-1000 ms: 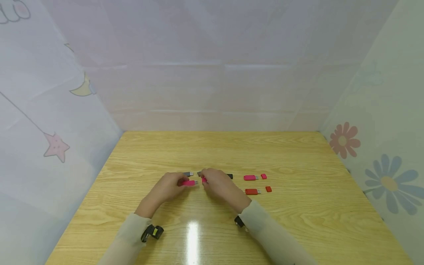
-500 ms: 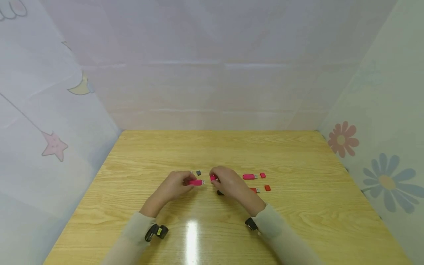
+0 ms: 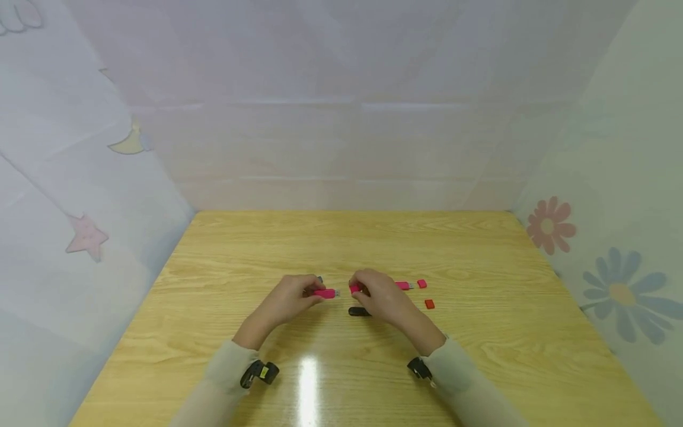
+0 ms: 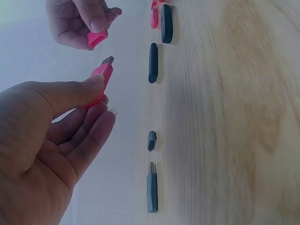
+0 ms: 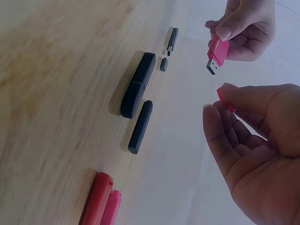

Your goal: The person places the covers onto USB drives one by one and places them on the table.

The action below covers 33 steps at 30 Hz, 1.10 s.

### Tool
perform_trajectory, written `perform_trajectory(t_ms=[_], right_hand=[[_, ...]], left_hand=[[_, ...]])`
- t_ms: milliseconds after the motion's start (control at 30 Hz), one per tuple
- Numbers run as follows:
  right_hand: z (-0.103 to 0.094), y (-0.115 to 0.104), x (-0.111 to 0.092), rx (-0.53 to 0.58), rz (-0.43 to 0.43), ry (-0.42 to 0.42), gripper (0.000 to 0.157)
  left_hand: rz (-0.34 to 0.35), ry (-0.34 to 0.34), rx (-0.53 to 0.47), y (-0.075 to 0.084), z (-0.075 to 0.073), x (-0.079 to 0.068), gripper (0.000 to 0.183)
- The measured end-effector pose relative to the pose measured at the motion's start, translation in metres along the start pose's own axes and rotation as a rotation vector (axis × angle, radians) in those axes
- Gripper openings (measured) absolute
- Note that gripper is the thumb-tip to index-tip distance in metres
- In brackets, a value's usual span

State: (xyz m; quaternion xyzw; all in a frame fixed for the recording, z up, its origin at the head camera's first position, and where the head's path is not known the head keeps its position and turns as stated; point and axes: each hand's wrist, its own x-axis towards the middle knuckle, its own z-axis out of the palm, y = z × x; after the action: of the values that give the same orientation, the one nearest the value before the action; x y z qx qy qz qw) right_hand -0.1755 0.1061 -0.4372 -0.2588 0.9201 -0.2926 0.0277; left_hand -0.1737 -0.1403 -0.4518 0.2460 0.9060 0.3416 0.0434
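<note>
My left hand (image 3: 292, 296) pinches a pink USB stick (image 4: 101, 80) between thumb and fingers, its bare metal plug (image 5: 212, 66) pointing toward the right hand. Facing it, my right hand (image 3: 379, 295) pinches a small pink cap (image 5: 226, 100) with thumb and fingertips. A short gap separates plug and cap. Both are held up above the wooden table. In the left wrist view, a grey USB stick (image 4: 152, 190) lies with its plug bare, and its grey cap (image 4: 152, 140) sits just beyond the plug.
Two black USB sticks (image 5: 139, 84) lie under the right hand. Farther right are another pink stick (image 3: 402, 285), its pink cap (image 3: 422, 283), a red cap (image 3: 429, 303) and a red stick (image 5: 97, 199). Printed cloth (image 3: 341, 118) walls in the wooden table (image 3: 331, 243).
Both hands have shifted right, holding the pink stick and its cap. The gap between plug and cap has widened slightly. The right hand now covers the red stick in the head view.
</note>
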Motion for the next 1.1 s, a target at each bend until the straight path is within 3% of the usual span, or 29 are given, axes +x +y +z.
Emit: perform_trajectory(t_ms=[567,1100], right_hand=[[-0.010,0.018,-0.017,-0.004,-0.031,0.079,0.009],[-0.008,0.031,-0.026,0.123,0.050,0.120,0.009]], left_hand=[[0.045,-0.019,-0.045,0.016,0.011,0.018,0.009],[0.054,-0.017,-0.075,0.024,0.019,0.023,0.011]])
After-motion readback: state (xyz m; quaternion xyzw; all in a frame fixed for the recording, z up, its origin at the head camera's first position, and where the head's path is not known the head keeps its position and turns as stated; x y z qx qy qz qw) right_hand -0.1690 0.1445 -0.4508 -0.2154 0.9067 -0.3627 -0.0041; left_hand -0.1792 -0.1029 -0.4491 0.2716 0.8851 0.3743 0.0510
